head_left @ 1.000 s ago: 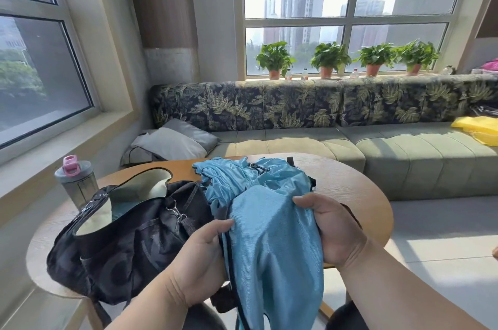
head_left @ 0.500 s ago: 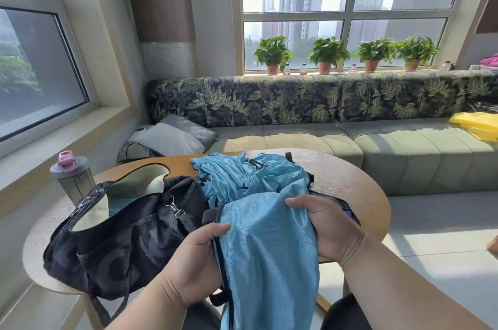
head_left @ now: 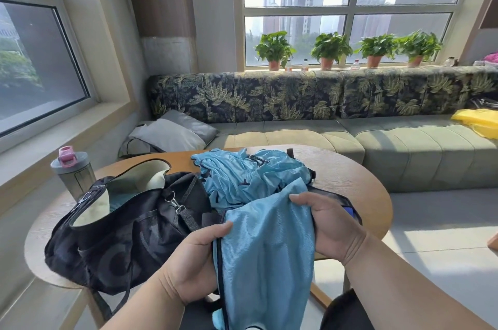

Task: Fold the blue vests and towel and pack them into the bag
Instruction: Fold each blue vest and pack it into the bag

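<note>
Low center of frame, left hand (head_left: 192,266) & right hand (head_left: 330,227) each pinch an edge of a blue vest (head_left: 265,254) hanging below the table (head_left: 350,184), w/ black bag (head_left: 129,232) open at left, more vests (head_left: 250,178) piled behind.

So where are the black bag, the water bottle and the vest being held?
black bag (head_left: 126,246): head view, on its dark side panel.
water bottle (head_left: 76,177): head view, on its grey body.
held blue vest (head_left: 265,257): head view, middle of the hanging fabric.
</note>
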`<action>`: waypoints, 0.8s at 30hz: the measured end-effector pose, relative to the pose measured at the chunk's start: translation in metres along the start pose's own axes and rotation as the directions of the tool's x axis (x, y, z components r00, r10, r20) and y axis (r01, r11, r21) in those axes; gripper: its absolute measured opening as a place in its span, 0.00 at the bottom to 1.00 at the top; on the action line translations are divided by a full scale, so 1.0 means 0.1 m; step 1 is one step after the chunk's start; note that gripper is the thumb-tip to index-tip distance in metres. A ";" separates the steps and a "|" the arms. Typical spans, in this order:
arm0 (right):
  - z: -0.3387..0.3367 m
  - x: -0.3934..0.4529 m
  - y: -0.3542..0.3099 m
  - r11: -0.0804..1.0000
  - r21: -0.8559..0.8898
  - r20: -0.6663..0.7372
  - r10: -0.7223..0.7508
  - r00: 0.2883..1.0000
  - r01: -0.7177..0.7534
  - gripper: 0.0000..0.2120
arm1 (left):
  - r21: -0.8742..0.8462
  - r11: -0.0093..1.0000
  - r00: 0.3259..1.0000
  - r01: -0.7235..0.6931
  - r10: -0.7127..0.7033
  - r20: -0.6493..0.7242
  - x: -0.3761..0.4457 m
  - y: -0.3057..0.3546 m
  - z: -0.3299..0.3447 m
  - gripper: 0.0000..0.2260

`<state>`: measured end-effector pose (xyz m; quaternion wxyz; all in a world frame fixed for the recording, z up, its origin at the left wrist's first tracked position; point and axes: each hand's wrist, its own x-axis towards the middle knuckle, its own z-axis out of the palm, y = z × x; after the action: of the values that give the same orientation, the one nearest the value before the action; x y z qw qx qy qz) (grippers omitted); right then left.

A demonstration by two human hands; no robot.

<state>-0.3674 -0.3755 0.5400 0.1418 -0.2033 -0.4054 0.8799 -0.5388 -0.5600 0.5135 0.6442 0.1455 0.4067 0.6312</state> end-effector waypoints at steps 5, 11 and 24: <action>-0.08 -0.02 -0.01 0.998 -0.059 -0.054 0.009 0.998 -0.012 0.15 | 0.099 0.994 0.990 -0.050 0.063 -0.129 0.06 0.03 0.03 0.20; -0.17 0.00 -0.13 0.994 -0.024 -0.076 -0.112 0.991 0.110 0.19 | 0.151 0.973 0.958 -0.172 0.201 -0.204 0.13 0.17 0.12 0.16; -0.16 0.05 -0.19 0.921 -0.369 -0.115 -0.180 0.977 0.126 0.15 | 0.224 0.958 0.919 -0.180 0.244 -0.308 0.15 0.43 0.18 0.15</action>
<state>-0.3624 -0.3510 0.5434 0.1999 -0.2578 -0.5627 0.7596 -0.5580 -0.5329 0.5499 0.4768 0.1414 0.5501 0.6709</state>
